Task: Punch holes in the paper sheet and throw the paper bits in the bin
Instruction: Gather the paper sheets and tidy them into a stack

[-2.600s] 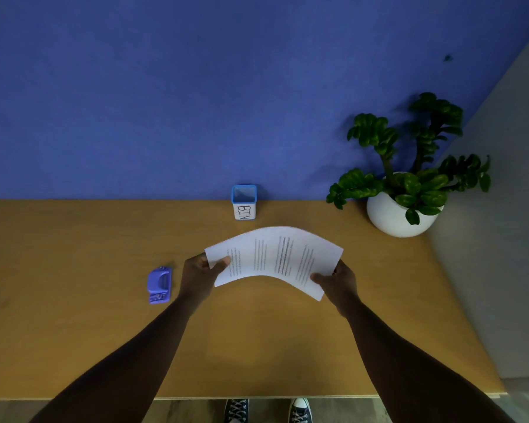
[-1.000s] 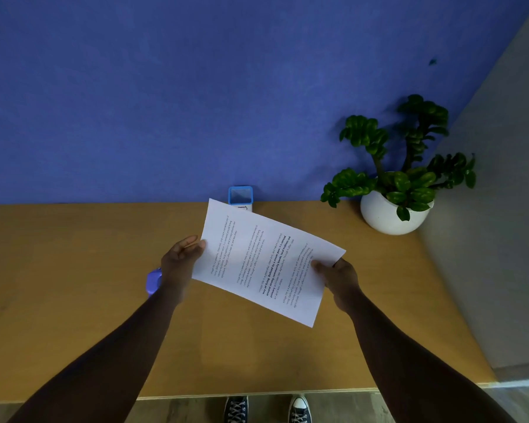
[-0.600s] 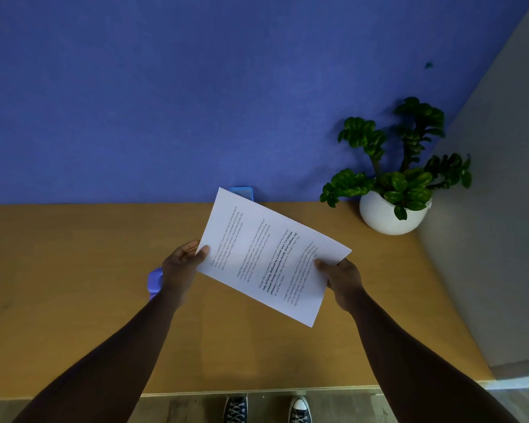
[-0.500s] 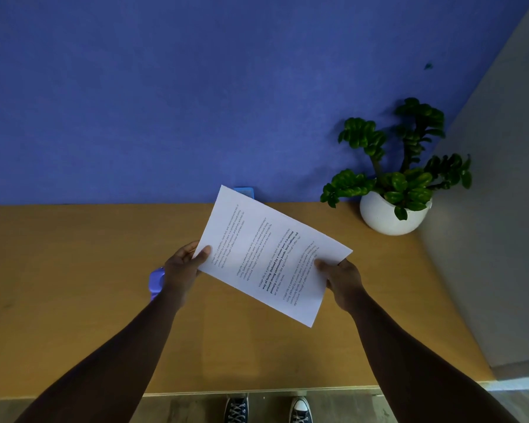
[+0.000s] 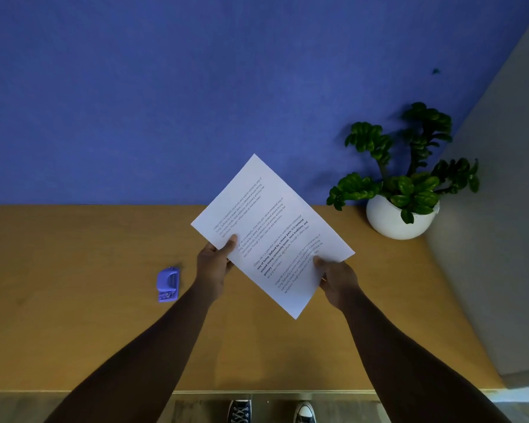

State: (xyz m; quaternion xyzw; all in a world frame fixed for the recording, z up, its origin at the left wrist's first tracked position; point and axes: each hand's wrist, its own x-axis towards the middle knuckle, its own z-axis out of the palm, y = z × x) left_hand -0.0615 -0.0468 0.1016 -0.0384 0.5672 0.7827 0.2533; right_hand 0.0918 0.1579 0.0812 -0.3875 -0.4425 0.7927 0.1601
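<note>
A: Where was the paper sheet (image 5: 272, 236)?
B: Up off the table (image 5: 74, 331), held between both hands. Tilted diagonal, printed side toward the camera, one corner pointing up past the far table edge in front of the blue wall (image 5: 165, 87), opposite corner pointing down between the forearms.

A: Left hand (image 5: 213, 264)?
B: Closed on the sheet's left edge. Thumb lay on the printed face, the other fingers were behind the sheet, out of sight.

A: Right hand (image 5: 338, 279)?
B: Same grip on the lower right edge. Thumb on top, fingers underneath, closed on the paper.

A: Hole punch (image 5: 168, 283)?
B: Flat on the table, just left of the left wrist. Nothing touched it. Small, blue-purple.

A: Bin?
B: Couldn't see it. The sheet covered the area beyond the hands.

A: Holes in the sheet?
B: None visible on the exposed face. Text too small to read, apart from one bold block in the middle.

A: Anything else?
B: Potted plant (image 5: 400, 190) in a white bowl, beyond and right of the right hand, well apart from it, at the table's back corner. Two shoes (image 5: 272, 412) showed below the near table edge, between the arms.
</note>
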